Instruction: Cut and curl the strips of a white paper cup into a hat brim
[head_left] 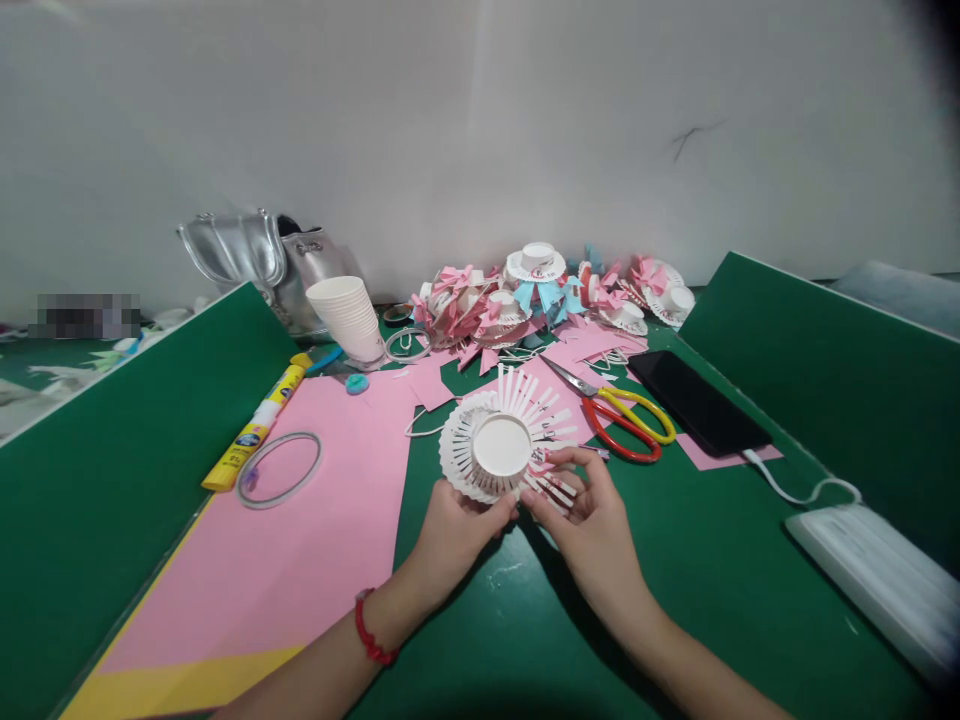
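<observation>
Between my hands is a white paper cup (502, 445) cut into strips that fan out around its round base. On its left side the strips are folded into a scalloped rim; on the right they stick out straight. My left hand (463, 520) grips the lower left edge, thumb on top. With thumb and fingers, my right hand (583, 500) pinches strips at the lower right. Just beyond the cup lie scissors (616, 410) with one red and one yellow handle, and pink paper pieces (589, 340).
Finished paper-cup hats with pink and blue bows (540, 265) are heaped by the wall. Stacked cups (346, 318), a glue stick (259, 425), a tape roll (319, 465) and pink sheets (300, 560) lie left. A phone (697, 400) and face masks (877, 570) lie right, between green dividers (832, 350).
</observation>
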